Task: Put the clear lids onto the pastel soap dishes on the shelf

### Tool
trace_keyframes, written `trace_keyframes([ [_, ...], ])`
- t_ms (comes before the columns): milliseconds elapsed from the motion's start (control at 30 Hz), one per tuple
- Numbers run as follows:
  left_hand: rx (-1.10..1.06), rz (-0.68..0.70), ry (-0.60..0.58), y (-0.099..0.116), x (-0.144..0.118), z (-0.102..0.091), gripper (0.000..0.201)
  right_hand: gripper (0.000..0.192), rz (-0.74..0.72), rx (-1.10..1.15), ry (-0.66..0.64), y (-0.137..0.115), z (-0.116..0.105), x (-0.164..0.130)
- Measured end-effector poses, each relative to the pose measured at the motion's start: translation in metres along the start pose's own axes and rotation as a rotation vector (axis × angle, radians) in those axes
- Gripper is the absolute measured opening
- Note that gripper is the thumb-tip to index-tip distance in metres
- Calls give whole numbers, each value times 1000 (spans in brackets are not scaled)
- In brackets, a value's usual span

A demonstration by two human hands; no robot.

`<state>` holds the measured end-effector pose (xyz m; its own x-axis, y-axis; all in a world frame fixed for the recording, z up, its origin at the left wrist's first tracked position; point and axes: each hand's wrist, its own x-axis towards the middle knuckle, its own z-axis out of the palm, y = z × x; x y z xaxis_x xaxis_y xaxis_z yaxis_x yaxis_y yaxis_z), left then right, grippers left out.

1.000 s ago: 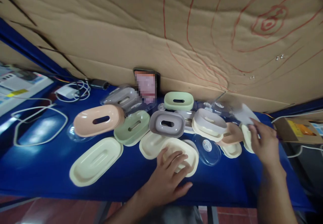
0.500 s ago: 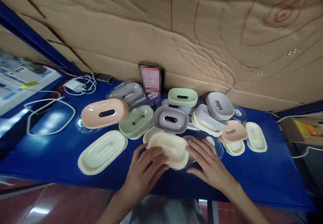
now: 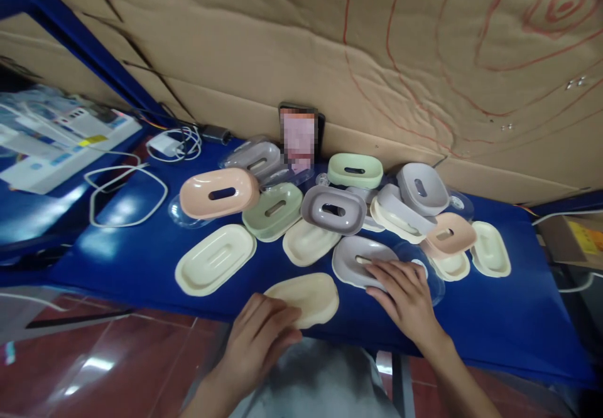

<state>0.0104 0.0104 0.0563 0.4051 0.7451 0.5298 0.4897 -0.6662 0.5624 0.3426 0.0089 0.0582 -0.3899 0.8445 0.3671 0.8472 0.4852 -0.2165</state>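
Along the near edge of the blue table (image 3: 141,261), seen from the head camera (the only view there is), the left hand (image 3: 261,339) now lies with its fingers flat on a cream tray (image 3: 306,297). Half a second ago that tray sat further in, stacked over the pieces at the middle of the heap, with both hands on it; it has since been drawn back toward the person and partly overhangs the table's front edge. I cannot tell whether the fingers curl under the tray's rim or only press on top.

Where the tray used to be, a grey dish (image 3: 360,264) with a slot in its floor lies uncovered, and the right hand (image 3: 405,292) has shifted onto it, fingers spread and resting on its near side, not closed around it. A clear lid (image 3: 431,273) peeks out just beside that hand.

My judgement: one piece has been separated from the pile and the grey one is next under the fingers.

Behind, untouched, stay the pink dish (image 3: 219,192), the green dish (image 3: 273,211), another grey dish (image 3: 333,209) and a large cream tray (image 3: 215,259).
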Motion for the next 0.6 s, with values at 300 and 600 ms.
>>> trace_keyframes([
  [300, -55, -273, 159, -5, 7, 12, 18, 29, -42, -10, 11, -8, 2, 6],
  [600, 136, -256, 170, -12, 33, 31, 34, 48, 63, -329, 244, 20, -20, -8],
])
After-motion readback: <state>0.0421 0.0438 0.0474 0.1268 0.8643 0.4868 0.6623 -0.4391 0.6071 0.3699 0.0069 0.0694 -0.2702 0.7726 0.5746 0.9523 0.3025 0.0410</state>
